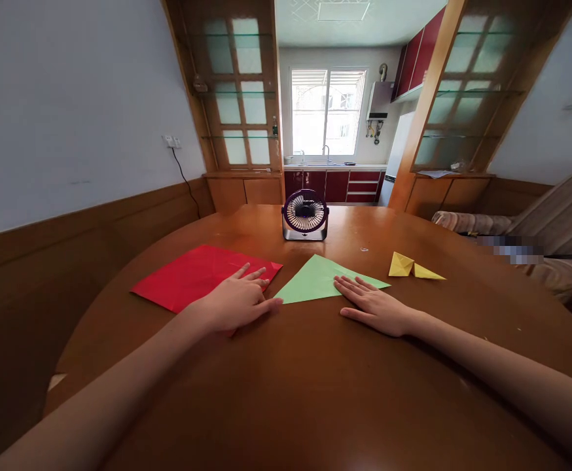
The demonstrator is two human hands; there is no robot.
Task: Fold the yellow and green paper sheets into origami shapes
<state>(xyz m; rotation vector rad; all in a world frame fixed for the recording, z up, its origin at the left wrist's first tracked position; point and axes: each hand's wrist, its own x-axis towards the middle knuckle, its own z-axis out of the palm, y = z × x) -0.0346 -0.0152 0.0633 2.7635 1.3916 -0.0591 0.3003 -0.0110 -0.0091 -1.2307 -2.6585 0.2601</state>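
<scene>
Both hands lie flat, fingers spread, gripping nothing: left hand [237, 302] at the green paper triangle [322, 278]'s left corner, right hand [377, 309] on its lower edge, mid-tabletop [315, 392]. Press evenly, probably, so the fold stays aligned.

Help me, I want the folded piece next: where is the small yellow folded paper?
The small yellow folded paper lies on the round wooden table, right of the green paper triangle, beyond the right hand.

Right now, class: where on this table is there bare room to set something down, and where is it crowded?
Bare: the near table between the forearms, and right of the yellow folded paper. Crowded: mid-table, where left hand and right hand flank the green paper, beside red paper and fan.
</scene>
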